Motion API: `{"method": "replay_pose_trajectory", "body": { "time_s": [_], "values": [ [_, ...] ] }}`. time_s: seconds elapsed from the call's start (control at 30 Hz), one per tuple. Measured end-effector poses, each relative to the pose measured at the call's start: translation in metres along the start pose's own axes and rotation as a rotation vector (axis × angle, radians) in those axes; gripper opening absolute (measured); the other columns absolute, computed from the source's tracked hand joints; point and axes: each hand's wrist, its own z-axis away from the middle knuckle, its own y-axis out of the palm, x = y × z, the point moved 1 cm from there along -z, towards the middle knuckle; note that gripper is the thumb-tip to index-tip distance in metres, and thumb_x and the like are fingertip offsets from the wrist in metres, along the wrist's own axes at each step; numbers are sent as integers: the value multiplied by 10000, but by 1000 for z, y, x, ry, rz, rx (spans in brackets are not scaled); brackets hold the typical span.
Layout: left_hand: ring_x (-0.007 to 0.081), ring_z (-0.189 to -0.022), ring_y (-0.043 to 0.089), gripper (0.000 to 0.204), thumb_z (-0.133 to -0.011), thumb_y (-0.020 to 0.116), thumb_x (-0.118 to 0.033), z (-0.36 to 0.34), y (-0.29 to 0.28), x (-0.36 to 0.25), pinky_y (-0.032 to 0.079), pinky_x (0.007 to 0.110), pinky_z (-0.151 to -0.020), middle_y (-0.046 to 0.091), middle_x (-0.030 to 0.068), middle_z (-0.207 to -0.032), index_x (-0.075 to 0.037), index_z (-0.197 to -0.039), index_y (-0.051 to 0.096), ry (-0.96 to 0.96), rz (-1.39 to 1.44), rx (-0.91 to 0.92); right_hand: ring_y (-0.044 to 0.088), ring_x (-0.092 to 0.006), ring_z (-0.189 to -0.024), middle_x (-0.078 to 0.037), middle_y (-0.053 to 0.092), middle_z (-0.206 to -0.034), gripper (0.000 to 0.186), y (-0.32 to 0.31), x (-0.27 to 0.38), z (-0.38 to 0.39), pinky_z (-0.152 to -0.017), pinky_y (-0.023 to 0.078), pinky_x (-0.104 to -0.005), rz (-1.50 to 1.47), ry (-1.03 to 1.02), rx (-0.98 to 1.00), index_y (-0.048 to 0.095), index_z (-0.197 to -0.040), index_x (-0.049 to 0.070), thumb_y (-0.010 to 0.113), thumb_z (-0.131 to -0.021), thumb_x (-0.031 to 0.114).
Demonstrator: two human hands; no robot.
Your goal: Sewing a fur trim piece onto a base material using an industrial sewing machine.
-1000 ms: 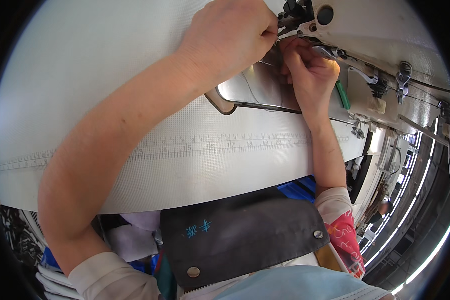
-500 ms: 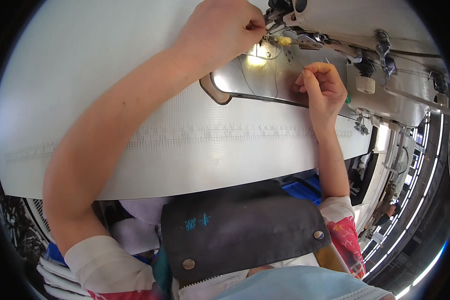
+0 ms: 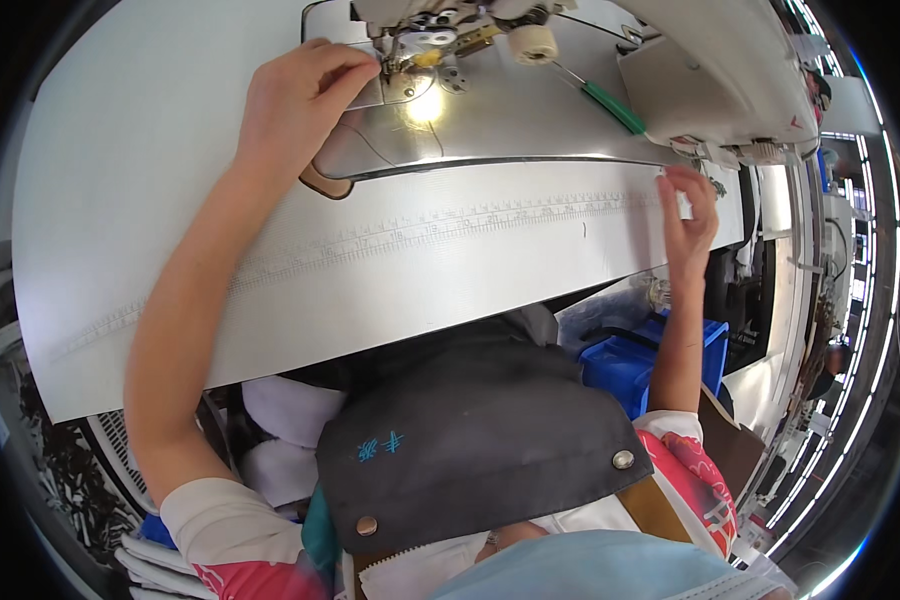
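My left hand (image 3: 295, 105) is at the left side of the sewing machine's presser foot (image 3: 392, 80), thumb and fingertips pinched together. What they pinch is hidden. A thin dark thread (image 3: 372, 148) trails across the shiny metal machine bed (image 3: 510, 125) below that hand. Off to the right, my right hand (image 3: 692, 222) is raised over the table near the bed's front edge. Its thumb and forefinger meet in a pinch, and anything between them is too fine to make out. The machine's lamp throws a bright spot beside the needle area.
A green-handled screwdriver (image 3: 613, 107) lies on the bed by the machine's body (image 3: 710, 70). Printed ruler markings run along the white table (image 3: 490, 270), where a short thread scrap (image 3: 584, 230) lies. Below the edge are a blue bin (image 3: 610, 375) and white fabric (image 3: 285, 410).
My right hand has moved right and nearer me, away from the machine bed. My left hand stays pinched by the presser foot. The view has shifted, showing the screwdriver in full.
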Motion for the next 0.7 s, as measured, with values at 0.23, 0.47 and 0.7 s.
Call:
{"method": "replay_pose_trajectory", "body": {
  "time_s": [0.23, 0.47, 0.7],
  "values": [
    [22, -548, 407, 170, -851, 592, -128, 83, 31, -74, 304, 171, -501, 566, -14, -720, 1, -938, 661, -604, 867, 205, 450, -281, -1196, -162, 524, -1236, 386, -29, -108, 25, -991, 346, -338, 222, 149, 151, 511, -1220, 19, 550, -846, 105],
    [40, -564, 437, 187, -862, 590, -113, 123, 62, -101, 316, 179, -509, 585, 7, -738, 22, -979, 644, -626, 1235, -13, 452, -295, -1186, -154, 511, -1249, 383, -47, -139, 22, -1005, 327, -370, 244, 4, 155, 522, -1199, 17, 525, -816, 28],
    [43, -576, 448, 188, -863, 592, -110, 125, 86, -107, 329, 183, -522, 605, 23, -756, 18, -989, 646, -568, 1199, -106, 579, -203, -747, -96, 611, -928, 237, -37, -52, 27, -737, 443, -321, 31, 59, 238, 589, -1076, 3, 468, -885, 76]
  ]
}}
